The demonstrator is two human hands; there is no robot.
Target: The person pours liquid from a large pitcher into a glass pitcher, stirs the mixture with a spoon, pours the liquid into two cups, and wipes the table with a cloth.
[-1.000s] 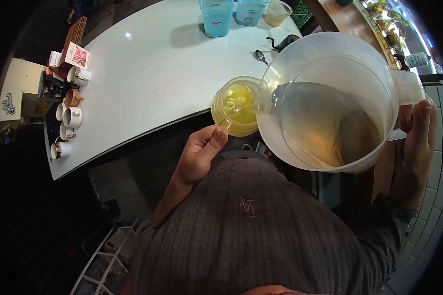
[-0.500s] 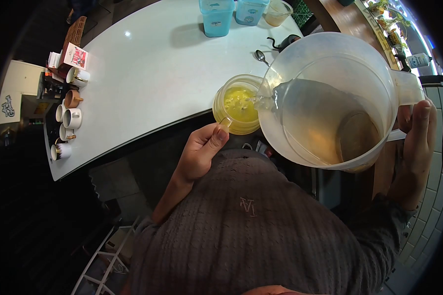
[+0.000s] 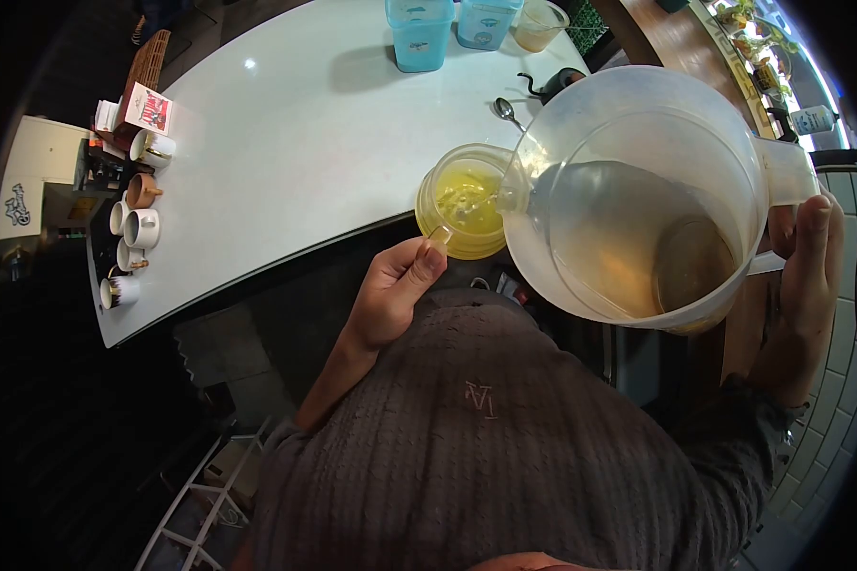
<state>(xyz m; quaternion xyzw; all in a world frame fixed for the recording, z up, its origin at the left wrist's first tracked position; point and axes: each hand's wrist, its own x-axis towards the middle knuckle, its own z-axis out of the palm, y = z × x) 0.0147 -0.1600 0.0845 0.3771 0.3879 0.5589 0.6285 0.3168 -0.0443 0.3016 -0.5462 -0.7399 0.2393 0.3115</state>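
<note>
My right hand [image 3: 811, 262] is closed round the handle of a large translucent plastic pitcher [image 3: 638, 124]. The pitcher tips toward the left with clear liquid lying inside it. From its spout a thin stream falls into a smaller clear jug [image 3: 427, 200], where a bubbly yellow liquid [image 3: 474, 214] is being stirred up. Thumb and fingers of my left hand [image 3: 390, 295] pinch the small jug's handle [image 3: 438, 235] at the near edge of the white counter [image 3: 286, 143]. The jug's underside is hidden.
A spoon [image 3: 507, 111] and a dark object with a curved black end [image 3: 564, 80] lie beyond the jug. Farther back stand two blue containers [image 3: 421, 43] [image 3: 486, 24] and a glass measuring cup [image 3: 540, 29]. Several mugs [image 3: 143, 228] line the left edge near a box [image 3: 149, 108].
The stream from the large pitcher's spout has become thinner, and the splashing in the yellow liquid has eased. Both hands have hardly moved.
</note>
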